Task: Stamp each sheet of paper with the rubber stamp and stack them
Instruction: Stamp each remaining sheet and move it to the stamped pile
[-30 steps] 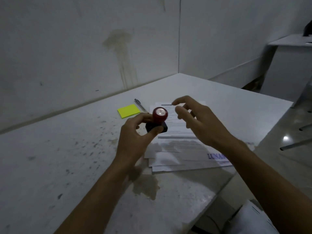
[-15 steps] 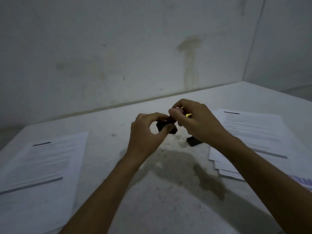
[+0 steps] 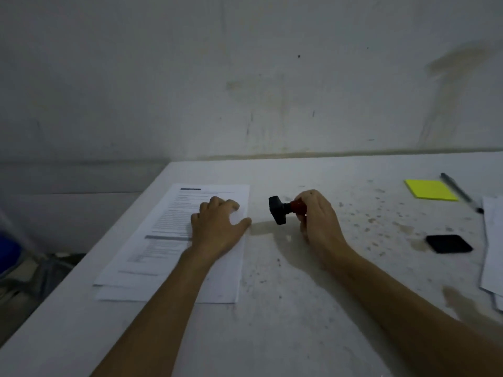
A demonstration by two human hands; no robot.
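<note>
My left hand (image 3: 217,227) lies on the top sheet (image 3: 174,235) of the stack at the table's (image 3: 272,336) left edge, fingers curled loosely and pressing the paper down rather than gripping it. My right hand (image 3: 317,219) grasps the rubber stamp (image 3: 283,209) by its red handle, tipped sideways so the black base faces left toward the paper — held just above the tabletop, beside the sheet and not yet over it. I can't see any stamp mark on this top sheet, though my hand covers part of it, so I judge the press here is yet to come. At least one more sheet lies under it. A second pile of paper (image 3: 492,254) sits at the far right — probably the unstamped ones, so plenty is left. A black pad (image 3: 448,244) lies near that pile, with a yellow sticky pad (image 3: 430,189) and a pen (image 3: 460,191) behind.
</note>
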